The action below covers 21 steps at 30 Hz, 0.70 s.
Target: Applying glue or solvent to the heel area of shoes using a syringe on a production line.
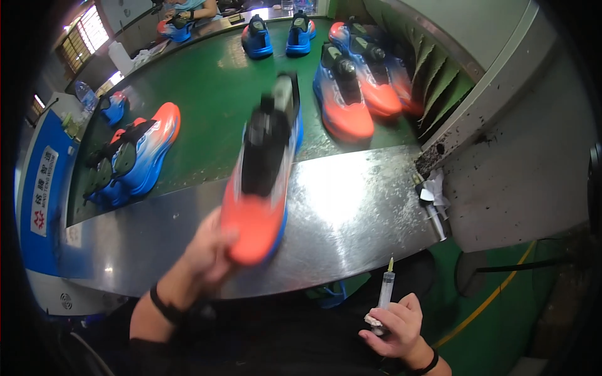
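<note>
A sneaker (254, 222) in coral, blue and black, slightly blurred, is gripped at its toe by my left hand (212, 250). Its heel points away from me, above the metal edge of the table and the green belt. My right hand (396, 326) is closed round a syringe (387, 289) near my body, below the table edge. The syringe has a clear barrel, and its yellow-green tip points upward. Some white material shows by the fingers at its lower end.
Sneakers stand on the green belt (207, 81): a group at right (343, 94), a pair at left (147, 156) and others at the far end. A second syringe (435, 220) with white paper lies at the metal ledge's right end (351, 188). Another person (194, 9) handles a shoe at far left.
</note>
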Tool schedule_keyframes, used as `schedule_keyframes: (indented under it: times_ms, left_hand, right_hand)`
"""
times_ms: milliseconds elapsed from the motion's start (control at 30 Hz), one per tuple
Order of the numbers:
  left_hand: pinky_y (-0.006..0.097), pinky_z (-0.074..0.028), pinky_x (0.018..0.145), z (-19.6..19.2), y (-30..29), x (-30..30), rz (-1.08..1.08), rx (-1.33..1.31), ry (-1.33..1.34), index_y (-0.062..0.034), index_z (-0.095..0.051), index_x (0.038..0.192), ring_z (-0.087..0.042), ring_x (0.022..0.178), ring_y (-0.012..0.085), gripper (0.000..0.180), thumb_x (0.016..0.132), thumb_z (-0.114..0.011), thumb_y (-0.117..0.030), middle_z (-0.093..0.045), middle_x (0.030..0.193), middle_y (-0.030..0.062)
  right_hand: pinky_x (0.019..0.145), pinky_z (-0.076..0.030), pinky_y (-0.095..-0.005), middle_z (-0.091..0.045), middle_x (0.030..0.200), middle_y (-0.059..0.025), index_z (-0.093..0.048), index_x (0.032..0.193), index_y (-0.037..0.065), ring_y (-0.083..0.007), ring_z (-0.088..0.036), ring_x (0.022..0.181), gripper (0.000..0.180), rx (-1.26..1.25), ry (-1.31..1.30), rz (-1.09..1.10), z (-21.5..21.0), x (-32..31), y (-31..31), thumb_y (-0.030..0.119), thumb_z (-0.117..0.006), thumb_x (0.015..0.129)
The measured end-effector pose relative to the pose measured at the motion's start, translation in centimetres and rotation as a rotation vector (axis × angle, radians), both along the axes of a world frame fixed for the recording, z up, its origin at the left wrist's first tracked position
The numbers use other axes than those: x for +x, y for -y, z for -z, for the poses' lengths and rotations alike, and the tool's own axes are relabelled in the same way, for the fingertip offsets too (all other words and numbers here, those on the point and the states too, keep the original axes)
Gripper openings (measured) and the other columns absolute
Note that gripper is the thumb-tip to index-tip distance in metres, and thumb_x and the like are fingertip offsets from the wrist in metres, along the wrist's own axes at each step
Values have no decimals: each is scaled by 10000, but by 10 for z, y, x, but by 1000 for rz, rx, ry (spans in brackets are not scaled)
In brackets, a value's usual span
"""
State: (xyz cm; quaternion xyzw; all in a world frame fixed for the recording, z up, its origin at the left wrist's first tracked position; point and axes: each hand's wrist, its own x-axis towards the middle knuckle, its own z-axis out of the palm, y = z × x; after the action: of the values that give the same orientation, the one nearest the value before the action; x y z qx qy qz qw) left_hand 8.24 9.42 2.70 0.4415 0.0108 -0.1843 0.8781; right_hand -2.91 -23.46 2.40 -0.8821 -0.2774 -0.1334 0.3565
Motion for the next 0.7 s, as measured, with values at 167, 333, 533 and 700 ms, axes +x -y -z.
schedule_keyframes:
  times_ms: [167,333,533,700]
  left_hand:
    - [353,-472,929,16,16,109,-90,59,-99,21,-464,1195,-562,1072,283,338,938,-480,-198,-542,1183,144]
    - [289,-537,716,7,-45,79,-205,152,28,-19,-561,882,-635,844,228,170,924,-510,-176,-615,829,93]
    - [305,-528,727,20,-222,11,-871,228,-62,-37,-544,877,-618,797,247,390,914,-532,-425,-584,811,96]
    - [318,-492,681,8,-246,31,-886,419,-60,-62,-518,840,-606,765,241,364,930,-505,-414,-555,766,72]
  right_hand:
    - [569,-324,-334,-592,754,-52,-637,902,56,-224,-450,606,375,14,10,72,-4,7,-5,260,-776,619]
    - [643,-379,-401,-636,883,-90,-596,1020,37,-255,-567,726,437,-32,-58,69,-11,16,2,116,-770,627]
    - [593,-330,-337,-580,783,-58,-591,999,48,-234,-422,637,440,-3,25,29,8,31,-10,275,-743,655]
    - [613,-349,-338,-596,830,-74,-588,1011,45,-243,-442,668,444,-33,-32,-3,3,33,-14,268,-737,657]
